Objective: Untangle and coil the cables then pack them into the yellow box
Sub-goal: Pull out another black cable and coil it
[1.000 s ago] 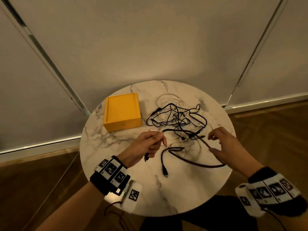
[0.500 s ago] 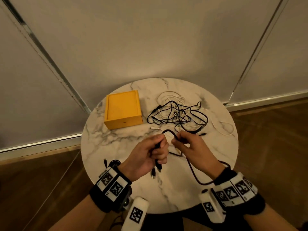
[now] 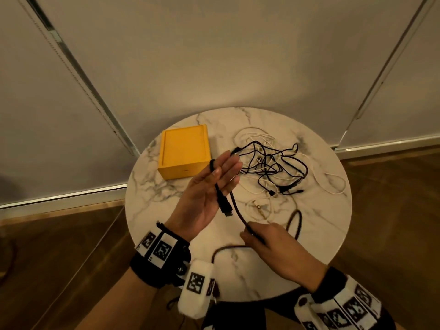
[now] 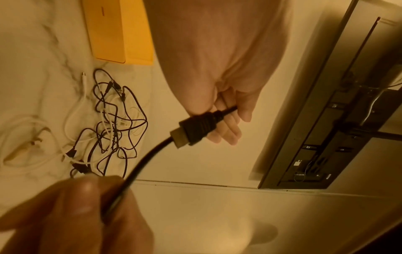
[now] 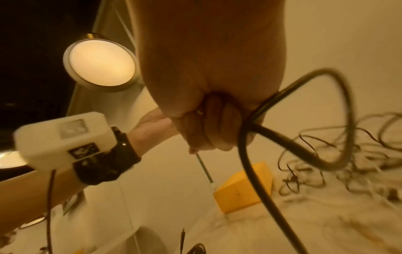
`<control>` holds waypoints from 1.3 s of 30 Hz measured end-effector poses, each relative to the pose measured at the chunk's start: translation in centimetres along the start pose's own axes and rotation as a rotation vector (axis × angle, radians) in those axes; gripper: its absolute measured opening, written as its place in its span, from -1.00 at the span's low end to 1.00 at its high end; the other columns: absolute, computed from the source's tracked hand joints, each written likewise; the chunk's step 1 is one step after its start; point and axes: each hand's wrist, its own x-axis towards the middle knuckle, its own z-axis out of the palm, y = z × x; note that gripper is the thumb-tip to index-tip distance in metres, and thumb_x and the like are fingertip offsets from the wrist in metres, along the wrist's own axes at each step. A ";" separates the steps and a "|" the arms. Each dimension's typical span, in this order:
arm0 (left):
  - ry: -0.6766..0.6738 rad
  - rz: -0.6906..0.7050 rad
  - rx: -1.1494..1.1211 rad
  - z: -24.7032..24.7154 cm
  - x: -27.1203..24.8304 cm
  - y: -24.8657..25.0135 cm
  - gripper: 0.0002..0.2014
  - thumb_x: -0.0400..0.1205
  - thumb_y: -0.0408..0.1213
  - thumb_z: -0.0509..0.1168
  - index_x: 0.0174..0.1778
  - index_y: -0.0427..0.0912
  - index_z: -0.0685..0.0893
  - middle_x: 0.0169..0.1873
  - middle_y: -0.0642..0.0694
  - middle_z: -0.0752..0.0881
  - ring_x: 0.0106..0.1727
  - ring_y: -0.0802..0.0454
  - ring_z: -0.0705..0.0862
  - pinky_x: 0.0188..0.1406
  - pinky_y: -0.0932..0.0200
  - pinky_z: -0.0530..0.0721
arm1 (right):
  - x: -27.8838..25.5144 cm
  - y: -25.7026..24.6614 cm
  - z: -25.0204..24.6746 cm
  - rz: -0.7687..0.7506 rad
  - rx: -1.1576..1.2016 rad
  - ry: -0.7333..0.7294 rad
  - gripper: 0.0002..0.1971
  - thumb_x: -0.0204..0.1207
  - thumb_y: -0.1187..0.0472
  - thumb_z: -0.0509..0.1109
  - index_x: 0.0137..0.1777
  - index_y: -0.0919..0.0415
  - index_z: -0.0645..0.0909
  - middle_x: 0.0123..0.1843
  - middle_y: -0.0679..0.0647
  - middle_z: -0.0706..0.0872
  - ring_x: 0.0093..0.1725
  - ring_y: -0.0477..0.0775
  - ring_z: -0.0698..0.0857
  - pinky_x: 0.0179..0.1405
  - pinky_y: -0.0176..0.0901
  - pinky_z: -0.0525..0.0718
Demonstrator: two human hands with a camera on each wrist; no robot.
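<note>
A thick black cable [image 3: 237,208] runs between my two hands above the round marble table [image 3: 166,186]. My left hand [image 3: 214,184] is raised palm up, fingers nearly straight. The cable loops over its fingers, and the thumb pinches it just behind the plug [image 4: 195,130]. My right hand [image 3: 269,239], nearer to me, is closed in a fist around the same cable [image 5: 254,180]; slack loops hang from the fist. A tangle of thin black and white cables [image 3: 269,167] lies at the back right. The yellow box [image 3: 183,153] stands at the back left, just beyond my left fingertips.
Loose white cable loops [image 3: 333,184] trail toward the table's right edge. A wall stands close behind the table, and wooden floor [image 3: 59,258] surrounds it. A lit round lamp [image 5: 102,63] shows in the right wrist view.
My hands were close together on the cable and have drawn apart. The left hand rose and turned palm up toward the box, and the right hand slid along the cable toward me.
</note>
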 end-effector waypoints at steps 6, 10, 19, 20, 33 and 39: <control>-0.155 0.056 0.515 0.4 -0.3 -1.4 -0.66 0.65 -0.52 0.19 0.35 -0.32 0.60 0.14 -0.23 0.77 0.21 -0.16 0.73 0.25 0.09 0.63 | -1.6 -1.8 -2.7 -0.119 -0.318 -0.136 -0.63 0.72 -0.15 0.03 -0.21 0.04 0.42 -0.37 0.05 0.56 -0.29 0.09 0.53 -0.29 -0.09 0.35; -0.283 -0.082 0.995 -0.4 -1.4 -2.1 -0.73 0.67 -0.45 0.26 0.28 -0.31 0.68 0.15 -0.10 0.77 0.19 0.00 0.75 0.25 0.19 0.62 | -2.1 -2.0 -4.8 -0.245 -0.486 -0.113 -0.59 0.66 -0.17 -0.04 -0.11 0.03 0.55 -0.29 0.09 0.68 -0.24 0.17 0.62 -0.33 -0.03 0.38; -0.415 -0.332 0.975 -0.2 -4.3 -3.5 -0.53 0.79 -0.06 0.03 -0.22 -0.30 0.65 -0.53 0.06 0.54 -0.49 0.04 0.46 -0.26 0.01 0.49 | -0.9 -0.5 -8.8 -0.193 -0.148 0.084 -0.65 0.34 -0.25 0.51 -0.31 0.05 0.68 -0.47 -0.13 0.60 -0.48 -0.14 0.51 -0.47 -0.24 0.46; -0.376 -0.366 0.857 -0.1 -4.8 -3.8 -0.52 0.75 0.02 0.05 -0.24 -0.26 0.65 -0.55 0.07 0.50 -0.52 0.05 0.41 -0.27 0.01 0.49 | -0.8 -0.1 -9.0 -0.140 -0.033 0.088 -0.67 0.30 -0.20 0.57 -0.31 0.07 0.72 -0.46 -0.06 0.65 -0.48 -0.09 0.53 -0.46 -0.14 0.49; -0.230 -0.361 0.035 1.4 -5.0 -4.5 -0.76 0.64 -0.12 0.33 -0.08 -0.27 0.68 -0.51 0.01 0.55 -0.59 0.15 0.52 -0.38 0.21 0.55 | -1.2 0.6 -4.8 0.048 0.911 0.128 -0.79 0.52 0.24 0.41 0.08 0.31 0.74 -0.64 0.12 0.39 -0.75 0.04 0.34 -0.72 -0.28 0.42; -0.102 -0.334 -0.113 0.4 -4.7 -4.6 -0.70 0.61 -0.15 0.38 0.07 -0.35 0.70 -0.60 0.07 0.43 -0.67 0.27 0.35 -0.53 0.32 0.40 | -1.6 -0.3 -2.2 0.294 1.205 0.199 -0.81 0.60 0.21 0.30 0.07 0.20 0.73 -0.64 0.06 0.22 -0.77 -0.09 0.16 -0.74 -0.43 0.22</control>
